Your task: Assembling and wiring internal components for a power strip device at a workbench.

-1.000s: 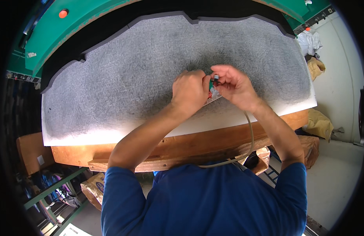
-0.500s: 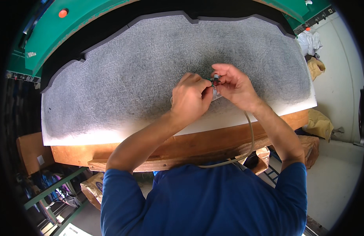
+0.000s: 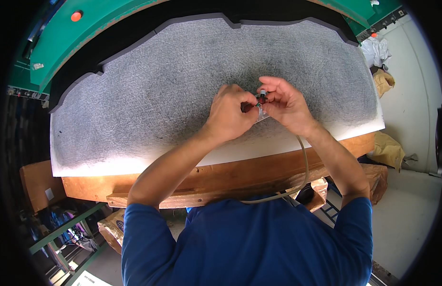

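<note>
Grey sheet (image 3: 159,95) gives room leftward; hose (image 3: 305,164) seemingly obstructs nearside.

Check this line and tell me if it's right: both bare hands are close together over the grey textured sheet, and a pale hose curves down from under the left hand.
Wrong hand: the head view shows the pale hose curving down from under the right hand, not the left hand. Both are bare and close together over the grey textured sheet.

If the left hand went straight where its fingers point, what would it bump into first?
Probably the small dark-red piece with a pale cap, just beyond the left hand; the right hand comes next. Depth is hard to judge here.
</note>
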Demonstrator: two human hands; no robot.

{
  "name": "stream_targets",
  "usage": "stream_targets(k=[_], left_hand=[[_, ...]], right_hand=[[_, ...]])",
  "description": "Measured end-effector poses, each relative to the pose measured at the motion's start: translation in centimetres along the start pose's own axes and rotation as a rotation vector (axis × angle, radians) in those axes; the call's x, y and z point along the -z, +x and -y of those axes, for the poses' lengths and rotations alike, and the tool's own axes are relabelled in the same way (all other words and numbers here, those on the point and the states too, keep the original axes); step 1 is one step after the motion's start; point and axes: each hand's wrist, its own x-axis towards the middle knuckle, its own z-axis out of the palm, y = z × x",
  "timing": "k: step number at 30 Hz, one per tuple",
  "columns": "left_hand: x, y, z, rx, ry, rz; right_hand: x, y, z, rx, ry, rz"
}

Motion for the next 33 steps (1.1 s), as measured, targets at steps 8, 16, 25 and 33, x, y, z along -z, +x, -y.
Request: stream_targets(k=[8, 16, 25, 33], left_hand=[[-0.1, 0.7, -0.1, 0.093, -0.012, 0.08], [-0.4, 0.6, 0.2, -0.015, 0.043, 0.02], [0.1, -0.7, -1.8, -0.259, 0.182, -0.187], [-1.0, -0.9, -1.3, -0.401, 0.246, -0.294]], right_hand=[[-0.3, -0.1, 0.1, 0.019, -0.143, -0.034], [-0.3, -0.1, 0.5, 0.042, -0.19, -0.002], [0.0, 0.2, 1.4, -0.057, -0.071, 0.017], [-0.3, 0.1, 1.5, -0.106, 0.045, -0.053]])
